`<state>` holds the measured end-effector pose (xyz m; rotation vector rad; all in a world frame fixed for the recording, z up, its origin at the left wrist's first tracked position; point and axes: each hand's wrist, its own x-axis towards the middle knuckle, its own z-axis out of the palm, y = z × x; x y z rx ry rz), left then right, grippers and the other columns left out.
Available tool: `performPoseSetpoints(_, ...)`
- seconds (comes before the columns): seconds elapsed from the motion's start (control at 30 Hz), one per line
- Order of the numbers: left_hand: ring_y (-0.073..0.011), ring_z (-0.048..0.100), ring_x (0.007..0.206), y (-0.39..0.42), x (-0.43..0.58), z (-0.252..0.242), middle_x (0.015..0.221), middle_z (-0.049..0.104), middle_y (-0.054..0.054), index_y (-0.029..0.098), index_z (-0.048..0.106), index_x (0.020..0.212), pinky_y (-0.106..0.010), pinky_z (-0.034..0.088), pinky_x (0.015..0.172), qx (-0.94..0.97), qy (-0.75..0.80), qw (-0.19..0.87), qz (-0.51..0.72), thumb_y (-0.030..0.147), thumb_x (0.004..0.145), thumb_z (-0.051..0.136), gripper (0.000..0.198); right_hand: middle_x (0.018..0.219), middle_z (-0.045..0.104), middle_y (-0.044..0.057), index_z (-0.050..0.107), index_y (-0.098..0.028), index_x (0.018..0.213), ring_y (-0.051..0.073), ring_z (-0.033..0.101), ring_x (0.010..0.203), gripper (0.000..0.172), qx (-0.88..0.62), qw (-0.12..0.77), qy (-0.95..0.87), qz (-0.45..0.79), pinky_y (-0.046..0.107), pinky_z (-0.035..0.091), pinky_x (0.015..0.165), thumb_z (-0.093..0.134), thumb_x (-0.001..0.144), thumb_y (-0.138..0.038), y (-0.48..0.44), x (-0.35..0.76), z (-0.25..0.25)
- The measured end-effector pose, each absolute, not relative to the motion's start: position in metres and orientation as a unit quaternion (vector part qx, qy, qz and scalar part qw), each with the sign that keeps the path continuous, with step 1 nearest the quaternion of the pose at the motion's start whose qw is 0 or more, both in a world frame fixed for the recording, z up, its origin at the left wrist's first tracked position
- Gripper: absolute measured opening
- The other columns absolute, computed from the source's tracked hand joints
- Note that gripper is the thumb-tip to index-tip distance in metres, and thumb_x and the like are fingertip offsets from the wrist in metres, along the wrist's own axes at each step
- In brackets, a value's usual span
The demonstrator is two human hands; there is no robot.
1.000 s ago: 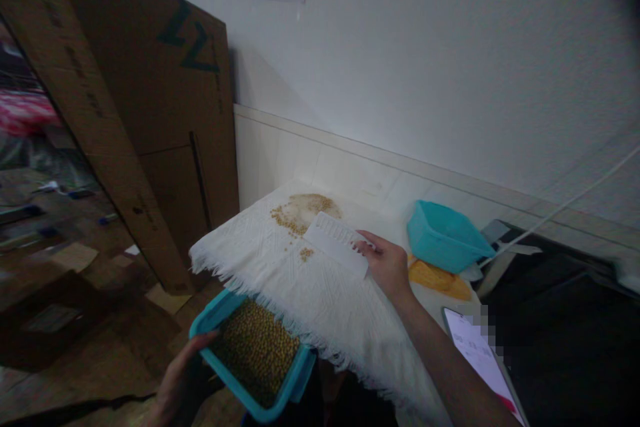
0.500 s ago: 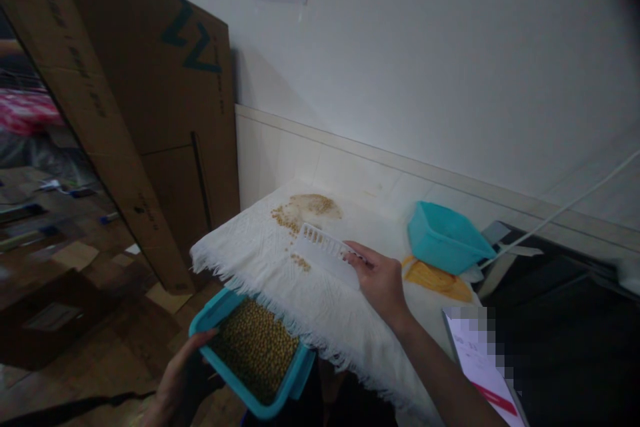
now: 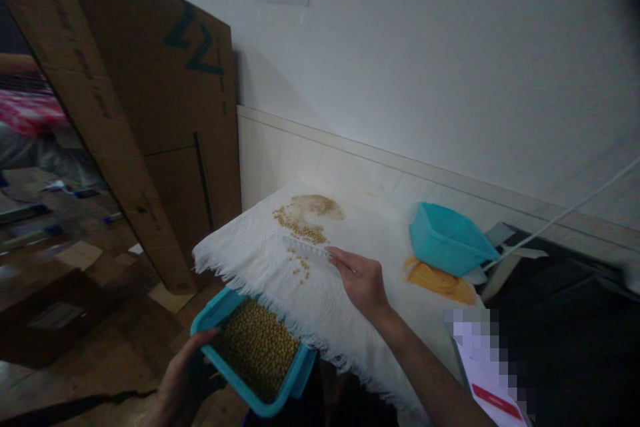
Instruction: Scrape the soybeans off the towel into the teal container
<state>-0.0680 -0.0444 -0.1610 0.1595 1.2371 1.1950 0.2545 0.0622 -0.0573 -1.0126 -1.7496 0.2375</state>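
My left hand (image 3: 183, 377) grips a teal tray (image 3: 298, 373) full of soybeans, held just below the near fringed edge of a white cloth (image 3: 260, 257). My right hand (image 3: 361, 278) is closed on a white slotted scraper (image 3: 305, 248), which stands on edge on the cloth. A small trail of loose soybeans (image 3: 300, 267) lies just in front of the scraper. A bigger patch of soybeans (image 3: 306, 213) lies behind it, near the wall.
A second teal tray (image 3: 447, 239) leans at the back right over a yellow cloth (image 3: 437, 277). Large cardboard sheets (image 3: 150, 107) stand at the left. Papers (image 3: 487, 380) lie at the lower right, and a white cable (image 3: 565, 210) crosses the right.
My right hand has drawn the scraper toward me and tipped it from flat to on edge, dragging a few soybeans nearer the cloth's front edge. The left hand and tray stayed put.
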Motion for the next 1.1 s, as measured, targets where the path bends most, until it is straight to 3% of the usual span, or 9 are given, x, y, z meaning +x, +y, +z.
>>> performPoseSetpoints(0.17,-0.0247,0.066,0.061,-0.046,-0.065,-0.155,0.066,0.073,-0.004,0.02,0.079,0.076,-0.036,0.057,0.055,0.064,0.536,0.656,0.528,0.046,0.064,0.094,0.032,0.103,0.087,0.0,0.087,-0.032,0.113,0.022,0.086,0.088,0.033,-0.38,0.528,-0.752,0.105,0.033,0.071,0.084,0.067,0.094,-0.014,0.04,0.252,-0.058)
performPoseSetpoints(0.33,-0.0261,0.072,0.065,-0.047,-0.068,-0.157,0.075,0.079,-0.004,0.02,0.081,0.085,-0.037,0.06,0.058,0.058,0.538,0.654,0.528,0.042,0.07,0.092,0.029,0.099,0.087,0.002,0.089,-0.03,0.106,0.023,0.085,0.085,0.024,-0.423,0.554,-0.706,0.124,0.033,0.07,0.082,0.07,0.092,-0.024,0.033,0.253,-0.047)
performPoseSetpoints(0.43,-0.0303,0.078,0.075,-0.045,-0.068,-0.158,0.082,0.084,-0.006,0.019,0.081,0.091,-0.04,0.064,0.065,0.055,0.539,0.658,0.523,0.042,0.069,0.093,0.034,0.081,0.086,0.005,0.089,-0.022,0.106,0.023,0.08,0.067,0.028,-0.53,0.583,-0.594,0.164,0.033,0.067,0.067,0.075,0.086,-0.036,0.045,0.273,-0.039)
performPoseSetpoints(0.5,-0.0329,0.08,0.08,-0.045,-0.068,-0.158,0.084,0.085,-0.007,0.018,0.082,0.093,-0.041,0.066,0.069,0.061,0.536,0.663,0.52,0.042,0.067,0.094,0.038,0.069,0.081,0.005,0.089,-0.017,0.101,0.023,0.074,0.056,0.037,-0.582,0.595,-0.508,0.221,0.033,0.062,0.056,0.083,0.074,-0.042,0.054,0.291,-0.039)
performPoseSetpoints(0.63,-0.0333,0.08,0.08,-0.048,-0.064,-0.154,0.08,0.084,-0.006,0.02,0.08,0.092,-0.043,0.067,0.07,0.056,0.545,0.656,0.519,0.042,0.065,0.095,0.038,0.065,0.079,0.006,0.088,-0.013,0.094,0.023,0.07,0.052,0.042,-0.636,0.585,-0.344,0.369,0.032,0.057,0.049,0.092,0.056,-0.031,0.059,0.319,-0.051)
performPoseSetpoints(0.87,-0.0331,0.077,0.072,-0.048,-0.058,-0.152,0.074,0.083,-0.008,0.018,0.079,0.084,-0.041,0.065,0.061,0.041,0.551,0.652,0.52,0.043,0.05,0.099,0.047,0.07,0.081,0.008,0.086,-0.015,0.091,0.021,0.072,0.056,0.028,-0.64,0.523,-0.286,0.485,0.03,0.057,0.052,0.086,0.063,-0.018,0.036,0.31,-0.059)
performPoseSetpoints(1.1,-0.0357,0.079,0.079,-0.046,-0.061,-0.155,0.074,0.082,-0.007,0.021,0.076,0.081,-0.043,0.065,0.064,0.048,0.551,0.655,0.516,0.043,0.057,0.095,0.038,0.066,0.079,0.007,0.086,-0.015,0.089,0.02,0.07,0.052,0.029,-0.64,0.504,-0.287,0.504,0.027,0.052,0.047,0.085,0.061,-0.021,0.024,0.293,-0.057)
